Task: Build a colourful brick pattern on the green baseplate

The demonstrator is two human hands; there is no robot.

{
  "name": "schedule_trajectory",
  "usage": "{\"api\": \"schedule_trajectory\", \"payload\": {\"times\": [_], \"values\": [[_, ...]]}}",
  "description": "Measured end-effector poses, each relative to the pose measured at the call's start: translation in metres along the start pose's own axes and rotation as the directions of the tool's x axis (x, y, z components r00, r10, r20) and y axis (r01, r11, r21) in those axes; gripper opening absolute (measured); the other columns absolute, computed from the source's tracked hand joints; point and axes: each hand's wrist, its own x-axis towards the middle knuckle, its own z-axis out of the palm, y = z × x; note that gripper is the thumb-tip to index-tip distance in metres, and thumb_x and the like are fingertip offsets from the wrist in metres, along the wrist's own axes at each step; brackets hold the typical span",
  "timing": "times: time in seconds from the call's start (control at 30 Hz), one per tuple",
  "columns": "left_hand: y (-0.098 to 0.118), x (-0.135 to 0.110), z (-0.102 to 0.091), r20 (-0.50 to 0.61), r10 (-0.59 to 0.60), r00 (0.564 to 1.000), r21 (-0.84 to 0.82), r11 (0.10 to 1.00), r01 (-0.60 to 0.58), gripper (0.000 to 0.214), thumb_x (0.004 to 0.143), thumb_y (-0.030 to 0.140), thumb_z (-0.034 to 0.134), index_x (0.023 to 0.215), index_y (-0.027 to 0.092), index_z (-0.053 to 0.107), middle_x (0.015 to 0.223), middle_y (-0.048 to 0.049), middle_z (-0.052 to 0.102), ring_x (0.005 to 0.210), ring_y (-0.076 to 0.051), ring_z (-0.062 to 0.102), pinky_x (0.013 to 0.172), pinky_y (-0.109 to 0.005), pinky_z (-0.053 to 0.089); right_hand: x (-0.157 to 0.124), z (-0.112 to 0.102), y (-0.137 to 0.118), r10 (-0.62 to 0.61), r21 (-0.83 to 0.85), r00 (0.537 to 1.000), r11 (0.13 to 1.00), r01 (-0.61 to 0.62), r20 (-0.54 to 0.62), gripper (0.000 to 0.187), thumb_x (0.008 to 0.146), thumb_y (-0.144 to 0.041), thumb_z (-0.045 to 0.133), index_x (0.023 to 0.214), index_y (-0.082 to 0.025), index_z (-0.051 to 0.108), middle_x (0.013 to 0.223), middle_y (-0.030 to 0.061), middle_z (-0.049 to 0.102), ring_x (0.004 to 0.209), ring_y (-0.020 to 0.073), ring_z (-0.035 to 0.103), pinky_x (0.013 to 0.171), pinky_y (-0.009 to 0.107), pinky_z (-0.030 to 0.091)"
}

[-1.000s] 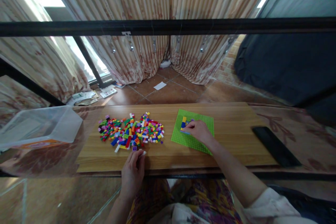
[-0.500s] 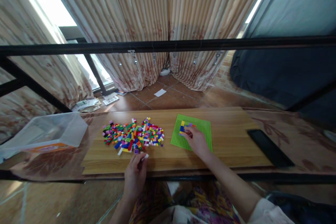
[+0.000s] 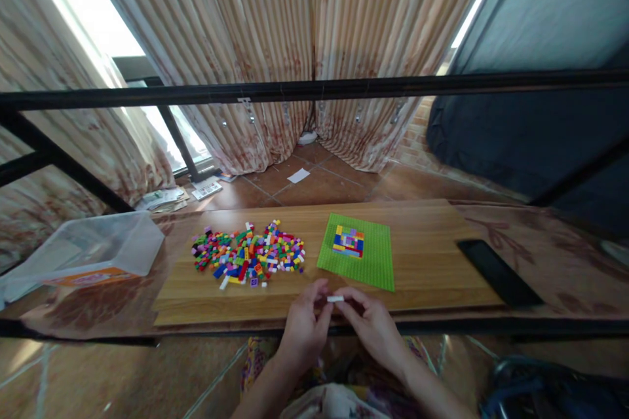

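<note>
A small white toy brick [image 3: 335,299] is between my two hands, above the board's near edge. My right hand [image 3: 374,324] pinches its right end between thumb and finger. On the brick's left end close the thumb and fingertips of my left hand [image 3: 305,322]. Just beyond my hands lies the green baseplate [image 3: 371,268], slightly turned. A low, roughly square build [image 3: 348,242] of blue, yellow, red, orange and purple bricks sits on its far left part. To the left spreads a pile of loose coloured bricks [image 3: 250,252].
The wooden board [image 3: 417,242] carries the pile and the baseplate. A dark phone-like slab [image 3: 498,273] lies at its right end. Left of the board stands a clear plastic box [image 3: 113,242]. A black metal rail [image 3: 314,90] crosses in front of the curtains [image 3: 265,19].
My right hand has left the build and come back toward me. My left hand has moved right, away from the pile. Both now meet at the white brick, and the build is uncovered.
</note>
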Motion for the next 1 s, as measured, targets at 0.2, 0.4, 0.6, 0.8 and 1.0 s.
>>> {"api": "schedule_trajectory", "payload": {"times": [0.2,0.4,0.6,0.8,1.0], "values": [[0.005,0.035,0.023,0.223,0.213,0.951,0.396,0.872,-0.288,0.044,0.089,0.019,0.052,0.134,0.018,0.053,0.146,-0.0109,0.050,0.137,-0.028,0.042,0.115,-0.053,0.034,-0.002,-0.045,0.024,0.211,0.244,0.916,0.961,-0.131,-0.340,0.037,0.070,-0.054,0.074,0.083,-0.019,0.071,0.073,0.0041,0.070,0.066,0.0177,0.063,0.063,0.030,0.053],[-0.005,0.038,0.045,0.278,0.137,0.951,0.594,0.754,-0.282,0.047,0.096,0.033,0.045,0.141,0.017,0.047,0.151,-0.0120,0.044,0.140,-0.030,0.036,0.113,-0.059,0.030,-0.007,-0.070,0.028,0.342,0.417,0.844,0.895,-0.158,-0.414,0.041,0.059,-0.053,0.082,0.080,-0.020,0.073,0.070,0.0025,0.069,0.061,0.0156,0.063,0.058,0.028,0.055],[0.007,0.020,0.059,0.268,0.130,0.955,0.650,0.707,-0.279,0.050,0.096,0.040,0.044,0.140,0.019,0.049,0.146,-0.0128,0.049,0.128,-0.032,0.045,0.108,-0.057,0.035,0.001,-0.073,0.031,0.287,0.390,0.846,0.915,-0.102,-0.450,0.038,0.060,-0.051,0.080,0.079,-0.020,0.072,0.069,0.0031,0.069,0.059,0.0155,0.062,0.056,0.029,0.055],[0.010,-0.005,0.075,0.239,0.137,0.961,0.654,0.709,-0.263,0.055,0.093,0.042,0.049,0.143,0.019,0.047,0.144,-0.0133,0.050,0.120,-0.031,0.049,0.104,-0.054,0.038,0.035,-0.074,0.038,0.171,0.248,0.859,0.967,-0.053,-0.483,0.036,0.064,-0.051,0.074,0.080,-0.019,0.068,0.062,0.0006,0.064,0.058,0.0154,0.059,0.056,0.030,0.052],[-0.003,-0.013,0.061,0.242,0.187,0.952,0.633,0.713,-0.301,0.050,0.093,0.034,0.050,0.142,0.023,0.047,0.143,-0.0090,0.050,0.120,-0.028,0.047,0.105,-0.052,0.037,0.076,-0.074,0.042,0.045,0.054,0.906,0.998,-0.024,-0.421,0.030,0.071,-0.046,0.068,0.083,-0.019,0.070,0.078,0.0032,0.072,0.074,0.0190,0.064,0.075,0.034,0.051]]}}
